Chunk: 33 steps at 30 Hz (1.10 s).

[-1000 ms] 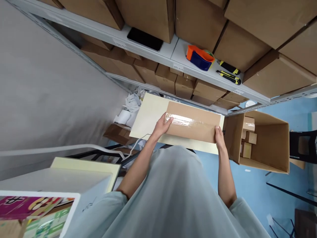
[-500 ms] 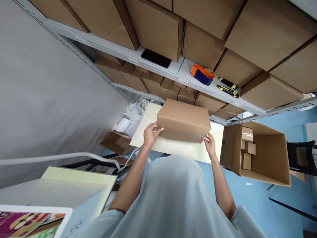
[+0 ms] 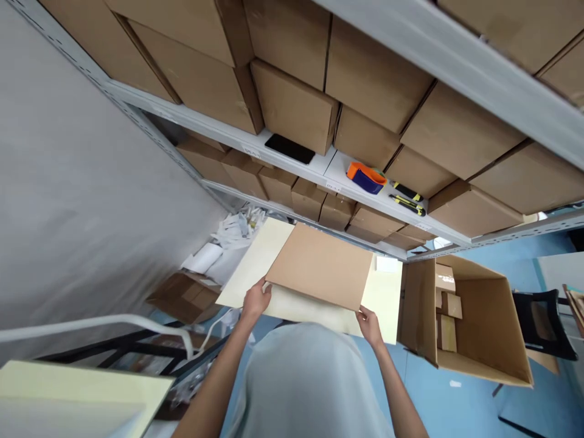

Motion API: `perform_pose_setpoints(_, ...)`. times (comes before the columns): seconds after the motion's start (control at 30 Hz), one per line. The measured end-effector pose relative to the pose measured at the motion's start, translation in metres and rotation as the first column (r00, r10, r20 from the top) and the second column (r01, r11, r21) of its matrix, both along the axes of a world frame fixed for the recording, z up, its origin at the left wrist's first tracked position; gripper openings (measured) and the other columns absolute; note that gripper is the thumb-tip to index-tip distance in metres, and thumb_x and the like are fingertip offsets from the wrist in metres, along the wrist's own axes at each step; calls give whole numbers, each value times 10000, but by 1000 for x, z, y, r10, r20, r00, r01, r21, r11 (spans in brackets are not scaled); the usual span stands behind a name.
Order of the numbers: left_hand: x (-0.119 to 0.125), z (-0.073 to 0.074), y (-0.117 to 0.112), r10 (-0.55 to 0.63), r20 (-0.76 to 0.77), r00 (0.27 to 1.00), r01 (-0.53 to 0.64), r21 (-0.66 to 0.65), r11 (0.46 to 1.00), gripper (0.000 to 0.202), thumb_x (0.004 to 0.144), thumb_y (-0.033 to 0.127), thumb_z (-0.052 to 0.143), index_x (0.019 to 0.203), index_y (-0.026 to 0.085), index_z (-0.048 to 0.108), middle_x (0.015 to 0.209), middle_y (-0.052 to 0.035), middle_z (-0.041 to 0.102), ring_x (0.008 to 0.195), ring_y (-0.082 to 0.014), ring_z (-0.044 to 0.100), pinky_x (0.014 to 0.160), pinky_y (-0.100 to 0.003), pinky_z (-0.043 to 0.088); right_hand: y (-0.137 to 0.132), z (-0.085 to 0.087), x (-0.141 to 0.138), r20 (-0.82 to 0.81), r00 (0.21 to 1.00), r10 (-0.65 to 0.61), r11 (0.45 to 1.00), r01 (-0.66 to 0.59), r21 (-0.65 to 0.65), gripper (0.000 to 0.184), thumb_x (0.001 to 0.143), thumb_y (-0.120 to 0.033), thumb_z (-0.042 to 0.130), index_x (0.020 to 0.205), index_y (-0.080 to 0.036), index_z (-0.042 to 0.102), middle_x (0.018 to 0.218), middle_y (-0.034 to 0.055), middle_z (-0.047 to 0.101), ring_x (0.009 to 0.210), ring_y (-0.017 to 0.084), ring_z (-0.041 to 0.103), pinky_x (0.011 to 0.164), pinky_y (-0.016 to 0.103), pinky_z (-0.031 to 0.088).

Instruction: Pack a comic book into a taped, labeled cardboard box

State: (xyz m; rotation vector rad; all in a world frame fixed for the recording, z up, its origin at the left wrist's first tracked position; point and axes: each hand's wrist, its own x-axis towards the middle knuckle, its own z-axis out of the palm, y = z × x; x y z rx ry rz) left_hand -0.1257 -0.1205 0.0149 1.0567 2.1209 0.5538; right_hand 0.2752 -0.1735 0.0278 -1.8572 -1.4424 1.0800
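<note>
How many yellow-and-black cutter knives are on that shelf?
2. The rear knife and the front knife lie side by side on the white shelf, just right of the orange-and-blue tape dispenser. More could be hidden behind the cartons.

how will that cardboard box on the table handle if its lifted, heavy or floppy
Probably stiff: the cardboard box shows flat faces and straight edges. Likely light, since the left hand and right hand grip only its near corners. It should not roll.

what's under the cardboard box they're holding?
A pale tabletop shows around the cardboard box, gripped at its near corners by left hand and right hand. Anything directly beneath is covered.
</note>
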Motion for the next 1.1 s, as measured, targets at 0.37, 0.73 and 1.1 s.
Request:
perform_pose_setpoints(0.37, 45, 97, 105, -18, -51, 999, 47, 663, 747, 588, 945, 231, 477, 1492, 214, 692, 1574, -92, 677, 1561, -354, 532, 1341, -570, 401, 282, 171, -37, 514, 857, -32, 733, -330, 595, 605, 1039, -455, 497, 1494, -81, 633, 1511, 261, 673, 1427, 375, 627, 1227, 591, 481)
perform_pose_setpoints(0.73, 93, 135, 70, -138, 11, 990, 77, 784, 616, 488, 962, 211, 496, 1292, 325, 837, 1368, -65, 801, 1370, -314, 707, 1199, -548, 586, 391, 218, -128, 770, 638, 7, 896, -346, 279, 391, 870, -201, 655, 1247, -106, 695, 1193, 260, 781, 1212, 431, 754, 1071, 569, 564)
perform_pose_setpoints(1.1, 89, 130, 5, -296, 147, 944, 117, 690, 715, 446, 974, 204, 473, 1191, 303, 851, 1253, -105, 822, 1208, -300, 772, 1110, -499, 632, 346, 217, -116, 580, 811, 76, 868, -340, 361, 227, 987, -419, 586, 1104, -233, 642, 1004, 188, 757, 1067, 425, 767, 956, 537, 567)
